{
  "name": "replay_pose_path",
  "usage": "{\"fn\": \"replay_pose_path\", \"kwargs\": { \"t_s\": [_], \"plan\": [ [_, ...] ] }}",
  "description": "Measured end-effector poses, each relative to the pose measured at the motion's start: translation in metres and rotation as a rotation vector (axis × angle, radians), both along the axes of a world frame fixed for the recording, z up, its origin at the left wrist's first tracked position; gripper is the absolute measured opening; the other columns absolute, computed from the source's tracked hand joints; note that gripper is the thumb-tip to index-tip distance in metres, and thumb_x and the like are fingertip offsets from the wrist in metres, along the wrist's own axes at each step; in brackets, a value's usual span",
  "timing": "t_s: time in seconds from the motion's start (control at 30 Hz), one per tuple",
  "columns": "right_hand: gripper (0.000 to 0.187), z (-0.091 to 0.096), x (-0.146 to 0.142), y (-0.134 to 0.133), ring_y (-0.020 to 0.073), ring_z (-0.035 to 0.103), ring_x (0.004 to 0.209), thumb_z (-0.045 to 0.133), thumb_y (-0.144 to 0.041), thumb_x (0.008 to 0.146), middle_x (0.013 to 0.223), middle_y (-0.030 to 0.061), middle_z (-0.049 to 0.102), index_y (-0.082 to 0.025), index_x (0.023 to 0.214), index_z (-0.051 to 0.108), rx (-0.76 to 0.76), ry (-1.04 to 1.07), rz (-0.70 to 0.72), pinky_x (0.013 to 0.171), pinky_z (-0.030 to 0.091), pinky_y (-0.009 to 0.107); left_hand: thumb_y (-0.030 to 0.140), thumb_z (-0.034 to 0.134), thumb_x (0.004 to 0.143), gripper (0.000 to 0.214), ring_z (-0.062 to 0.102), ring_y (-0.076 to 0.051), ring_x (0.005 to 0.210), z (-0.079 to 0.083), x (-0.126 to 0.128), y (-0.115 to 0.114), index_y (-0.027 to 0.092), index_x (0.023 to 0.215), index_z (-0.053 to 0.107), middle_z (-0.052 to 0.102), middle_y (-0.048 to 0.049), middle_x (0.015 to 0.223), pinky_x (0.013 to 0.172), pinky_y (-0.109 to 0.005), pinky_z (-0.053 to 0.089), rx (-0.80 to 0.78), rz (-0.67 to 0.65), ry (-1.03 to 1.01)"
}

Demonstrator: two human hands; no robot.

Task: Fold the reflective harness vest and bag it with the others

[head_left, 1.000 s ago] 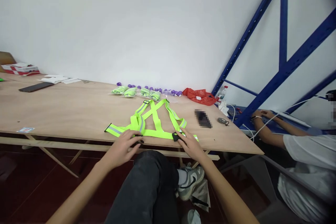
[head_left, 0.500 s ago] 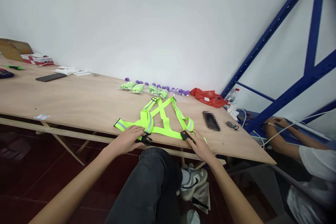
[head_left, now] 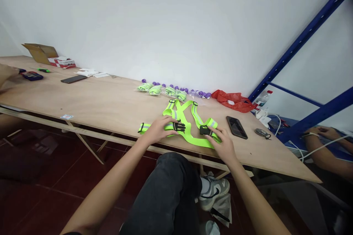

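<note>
A neon yellow reflective strap vest (head_left: 190, 117) lies near the front edge of the plywood table (head_left: 104, 102). My left hand (head_left: 158, 130) pinches the strap beside a black pronged buckle (head_left: 179, 126). My right hand (head_left: 224, 144) grips the other strap end with the black buckle socket (head_left: 204, 130) at its fingertips. The two buckle halves are a short gap apart, facing each other. My crossed leg in dark trousers (head_left: 168, 191) sits below the table edge.
Several bagged folded vests (head_left: 162, 90) and purple caps line the wall. A red bag (head_left: 234, 101), black phone (head_left: 236, 127) and round metal thing (head_left: 260, 132) lie to the right. Another person's arms (head_left: 325, 147) rest by the blue rack (head_left: 303, 40). A cardboard box (head_left: 41, 53) stands far left.
Both hands have drawn the strap ends inward and further onto the table, bringing the buckle halves close together. My view has swung left.
</note>
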State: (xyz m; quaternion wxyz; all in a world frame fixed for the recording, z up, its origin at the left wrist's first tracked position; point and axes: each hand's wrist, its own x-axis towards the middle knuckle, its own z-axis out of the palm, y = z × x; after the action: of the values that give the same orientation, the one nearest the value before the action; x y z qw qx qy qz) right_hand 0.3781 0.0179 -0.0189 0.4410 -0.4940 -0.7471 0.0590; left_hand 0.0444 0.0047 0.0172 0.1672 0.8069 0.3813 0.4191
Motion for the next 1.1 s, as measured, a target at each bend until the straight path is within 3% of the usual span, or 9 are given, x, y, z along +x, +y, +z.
{"fn": "replay_pose_path", "kwargs": {
  "t_s": [0.13,0.3,0.87,1.1],
  "plan": [
    [0.046,-0.006,-0.026,0.006,0.0268,0.062,0.111,0.064,-0.058,0.088,0.114,0.0106,0.061,-0.025,0.120,0.074,0.004,0.078,0.016,0.101,0.053,0.045,0.045,0.078,0.083,0.041,0.063,-0.026,0.113,-0.021,0.029,0.015,0.023,0.117,0.071,0.070,-0.0096,0.116,0.101,-0.038,0.049,-0.034,0.028,-0.014],
    [0.043,-0.022,-0.039,0.007,0.0265,0.063,0.109,0.064,-0.053,0.090,0.113,0.0104,0.062,-0.026,0.122,0.073,-0.031,0.129,0.028,0.100,0.053,0.045,0.045,0.077,0.084,0.039,0.063,-0.026,0.116,-0.041,0.040,0.018,0.024,0.117,0.072,0.072,-0.0096,0.119,0.103,-0.040,0.049,-0.072,0.039,-0.068],
    [0.037,-0.019,-0.040,-0.002,0.0232,0.064,0.110,0.067,-0.044,0.091,0.116,0.0071,0.064,-0.030,0.124,0.073,-0.108,0.159,0.109,0.099,0.054,0.038,0.045,0.071,0.090,0.036,0.067,-0.025,0.113,-0.037,0.041,0.011,0.023,0.119,0.070,0.073,-0.0079,0.120,0.101,-0.038,0.052,-0.116,0.048,-0.069],
    [0.033,-0.020,-0.042,-0.004,0.0244,0.064,0.107,0.069,-0.042,0.090,0.113,0.0082,0.064,-0.030,0.120,0.075,-0.052,0.117,0.132,0.096,0.055,0.040,0.042,0.077,0.085,0.035,0.067,-0.027,0.113,-0.044,0.039,0.013,0.024,0.115,0.077,0.073,-0.0108,0.119,0.099,-0.040,0.053,-0.090,0.082,-0.024]
  ]
}}
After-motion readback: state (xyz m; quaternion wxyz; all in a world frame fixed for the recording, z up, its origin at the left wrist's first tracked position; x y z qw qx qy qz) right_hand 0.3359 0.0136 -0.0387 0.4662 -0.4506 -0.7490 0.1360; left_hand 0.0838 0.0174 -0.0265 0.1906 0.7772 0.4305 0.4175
